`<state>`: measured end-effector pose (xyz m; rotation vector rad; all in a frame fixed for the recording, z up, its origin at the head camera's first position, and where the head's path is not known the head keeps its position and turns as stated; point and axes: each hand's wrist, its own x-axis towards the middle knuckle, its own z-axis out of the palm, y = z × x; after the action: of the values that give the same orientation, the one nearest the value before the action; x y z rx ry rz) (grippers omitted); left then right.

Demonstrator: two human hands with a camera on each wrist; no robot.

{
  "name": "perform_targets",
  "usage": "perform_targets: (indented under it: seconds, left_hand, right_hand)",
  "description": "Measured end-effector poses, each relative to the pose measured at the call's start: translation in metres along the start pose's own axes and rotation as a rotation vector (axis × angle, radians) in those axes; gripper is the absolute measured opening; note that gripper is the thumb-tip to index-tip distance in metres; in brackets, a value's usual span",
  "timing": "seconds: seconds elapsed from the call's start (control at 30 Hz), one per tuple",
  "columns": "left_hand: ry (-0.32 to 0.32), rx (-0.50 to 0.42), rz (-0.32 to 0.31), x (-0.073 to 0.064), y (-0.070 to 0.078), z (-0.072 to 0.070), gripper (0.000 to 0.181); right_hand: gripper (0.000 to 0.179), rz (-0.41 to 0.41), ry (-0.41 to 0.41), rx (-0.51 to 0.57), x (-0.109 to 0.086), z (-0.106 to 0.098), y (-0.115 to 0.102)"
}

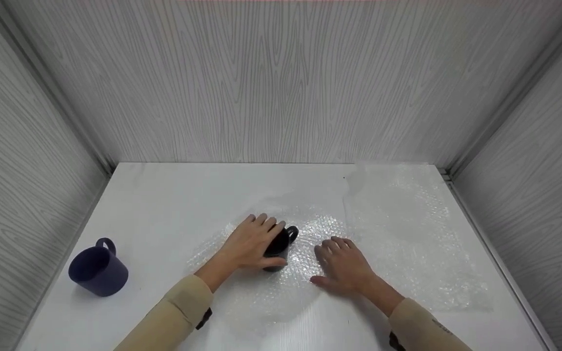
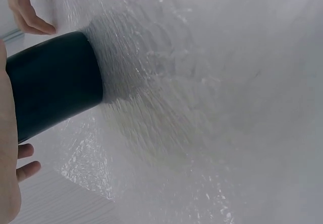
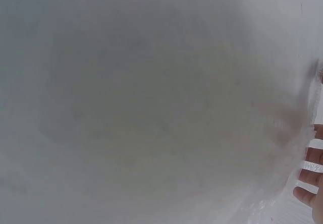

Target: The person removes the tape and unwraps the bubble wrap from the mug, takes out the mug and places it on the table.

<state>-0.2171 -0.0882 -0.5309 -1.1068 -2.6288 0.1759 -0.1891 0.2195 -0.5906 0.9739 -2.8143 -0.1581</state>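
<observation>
A black mug (image 1: 281, 257) stands on clear bubble wrap (image 1: 310, 226) near the middle of the table, its handle pointing away to the right. My left hand (image 1: 249, 245) holds the mug from its left side, thumb across the near side and fingers over the far rim. In the left wrist view, the palm lies against the dark mug (image 2: 55, 82), whose base meets the wrap. To the right, my right hand (image 1: 343, 265) rests low over the bubble wrap with fingers spread loosely and nothing held. Its fingers (image 3: 314, 156) show at the wrap's edge in the right wrist view.
A dark blue mug (image 1: 105, 273) stands at the table's left, handle toward the back. More bubble wrap (image 1: 408, 234) lies flat over the right part of the white table (image 1: 173, 195). Pale wood-grain panels (image 1: 271, 83) enclose the back and both sides.
</observation>
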Motion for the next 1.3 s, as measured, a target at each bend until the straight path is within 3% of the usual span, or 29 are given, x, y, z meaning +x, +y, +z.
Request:
perform_targets:
  seconds: [0.37, 0.73, 1.03, 1.3]
  left_hand:
    - [0.017, 0.09, -0.023, 0.003, 0.004, -0.002, 0.091]
    - [0.056, 0.081, -0.048, 0.003, 0.007, -0.002, 0.084]
    - [0.084, 0.083, -0.091, -0.005, 0.007, -0.002, 0.08]
    - [0.141, 0.103, -0.123, -0.02, 0.005, -0.003, 0.077]
  right_hand:
    - [0.082, 0.023, -0.026, 0.079, -0.003, 0.0, 0.002]
    - [0.08, 0.012, 0.011, 0.059, -0.004, 0.0, 0.002]
    - [0.081, 0.008, -0.003, 0.036, -0.004, 0.001, 0.002]
    - [0.081, 0.02, -0.022, 0.064, -0.005, -0.001, 0.0]
